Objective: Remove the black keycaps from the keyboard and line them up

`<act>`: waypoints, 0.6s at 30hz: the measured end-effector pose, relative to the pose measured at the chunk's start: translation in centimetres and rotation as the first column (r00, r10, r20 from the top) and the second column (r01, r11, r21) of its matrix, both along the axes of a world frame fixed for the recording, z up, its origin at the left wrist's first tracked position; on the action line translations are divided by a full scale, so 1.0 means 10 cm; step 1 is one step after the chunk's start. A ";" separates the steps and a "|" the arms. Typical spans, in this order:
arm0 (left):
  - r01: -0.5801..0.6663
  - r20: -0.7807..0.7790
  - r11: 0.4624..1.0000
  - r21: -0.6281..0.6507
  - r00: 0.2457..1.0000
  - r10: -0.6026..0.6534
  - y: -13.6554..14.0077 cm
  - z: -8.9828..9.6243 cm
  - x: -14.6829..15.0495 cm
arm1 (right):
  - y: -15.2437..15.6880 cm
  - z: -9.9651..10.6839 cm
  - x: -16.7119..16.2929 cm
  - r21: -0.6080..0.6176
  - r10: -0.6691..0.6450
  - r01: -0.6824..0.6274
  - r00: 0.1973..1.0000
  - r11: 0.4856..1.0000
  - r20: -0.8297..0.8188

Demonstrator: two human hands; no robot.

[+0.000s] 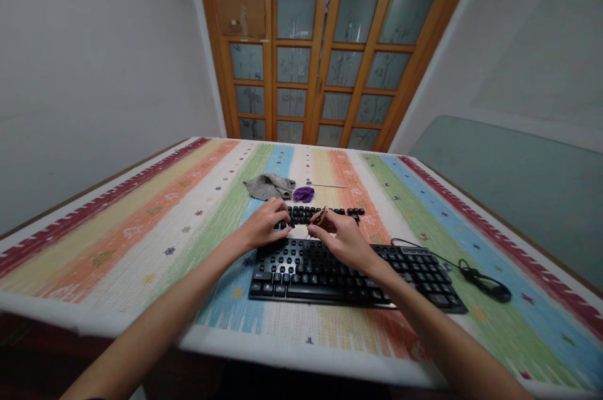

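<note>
A black keyboard (311,292) lies in front of me, and several key positions on its upper left are without caps. Loose black keycaps (301,213) stand in rows behind it. My left hand (267,224) is closed at the keyboard's back left corner, thumb and fingers drawn together; what they hold, if anything, is too small to make out. My right hand (343,240) pinches a small brownish tool with thin wire-like tips (322,216) above the keyboard's back edge. Its tips point down toward a white patch between the hands. The exact kind of tool is unclear.
Behind the keycaps lie a grey cloth (269,186), a purple cloth bundle (304,194) and a thin rod with a small dark end (327,186). The coiled keyboard cable (487,286) rests at right. A striped tablecloth (188,262) covers the table; wooden glass doors (301,61) stand beyond.
</note>
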State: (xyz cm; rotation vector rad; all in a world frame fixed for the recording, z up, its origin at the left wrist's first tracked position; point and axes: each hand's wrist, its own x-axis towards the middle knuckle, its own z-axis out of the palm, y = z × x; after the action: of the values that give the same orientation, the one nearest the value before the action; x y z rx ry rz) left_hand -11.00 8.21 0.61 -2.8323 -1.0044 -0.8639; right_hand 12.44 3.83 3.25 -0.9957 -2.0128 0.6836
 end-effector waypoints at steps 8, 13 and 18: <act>-0.002 -0.136 1.000 0.001 0.991 0.002 0.13 -0.05 0.08 | -0.04 0.01 0.07 -0.014 -0.017 0.018 1.000 1.000 0.013; -0.030 -0.186 0.999 -0.014 0.982 0.026 0.15 -0.09 0.08 | -0.06 0.03 0.10 -0.017 -0.019 0.019 1.000 1.000 0.009; -0.041 -0.205 0.999 -0.025 0.978 0.035 0.17 -0.12 0.08 | -0.04 -0.01 0.11 -0.031 -0.012 0.013 1.000 0.999 0.006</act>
State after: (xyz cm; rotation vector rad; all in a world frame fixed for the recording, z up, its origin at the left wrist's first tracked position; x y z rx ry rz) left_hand -10.19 9.89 -0.56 -2.8418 -1.0461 -0.5438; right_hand 13.57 3.39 3.13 -1.0283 -2.0048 0.7074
